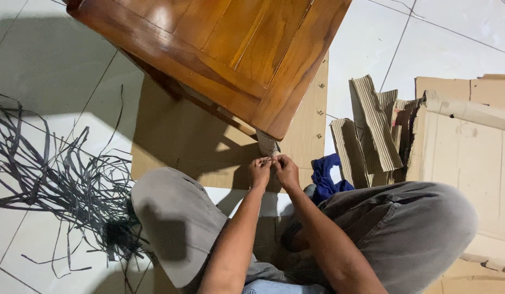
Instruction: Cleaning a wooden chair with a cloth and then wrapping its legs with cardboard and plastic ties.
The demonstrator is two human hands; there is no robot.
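Head camera looks straight down at a person sitting on a white tiled floor (56, 71), knees in grey trousers spread out to either side. Both hands meet right in the middle of the view, at the foot of a wooden table leg (267, 145) that's wrapped in cardboard. The left hand (259, 171) and the right hand (287, 170) are touching each other, fingertips pinched narrow on the bottom edge of that cardboard wrap, though it's too small to tell exactly what's between the fingers. The leg belongs to a glossy brown wooden table (225, 49) whose corner sits just above the hands.

Under the table and the hands lies a flat cardboard sheet (176, 136), its right edge studded with a few small metal staples. A blue cloth (324, 175) is bunched up just beside the right hand, against the right knee. Further right there's a pile of torn corrugated cardboard strips (372, 130), and past that a big flattened cardboard box (465, 158) running along the right edge of the floor. Over on the left side of the floor, well apart from the hands, sits a messy tangle of black plastic strapping (72, 179).
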